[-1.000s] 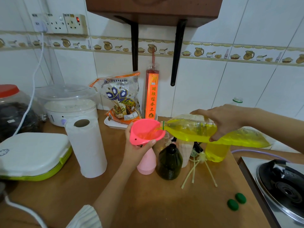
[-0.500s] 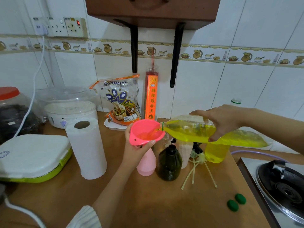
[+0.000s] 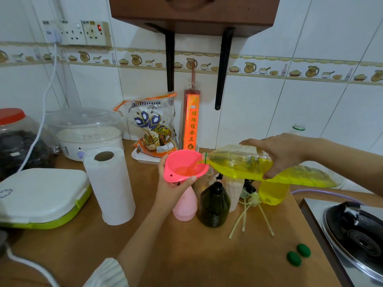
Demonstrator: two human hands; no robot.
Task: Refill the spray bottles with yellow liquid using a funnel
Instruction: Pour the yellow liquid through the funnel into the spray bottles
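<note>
In the head view, the left hand has its fingers and thumb curled around the pink funnel, just under the bowl, and it holds the funnel upright on the neck of the pink spray bottle. This bottle stands on the wooden counter. The right hand grips from above a clear plastic bottle with yellow liquid; the bottle lies almost horizontal, its mouth is over the rim of the funnel, and a thin stream of liquid runs down the inside of the bowl. Just beside the pink spray bottle, on its right, stands a dark green bottle, and behind this one a second bottle with yellow liquid stands upright. Some pale tubes lie on the counter near them. Two green caps lie well apart, close to the stove. A paper towel roll stands to the left of the left hand
</note>
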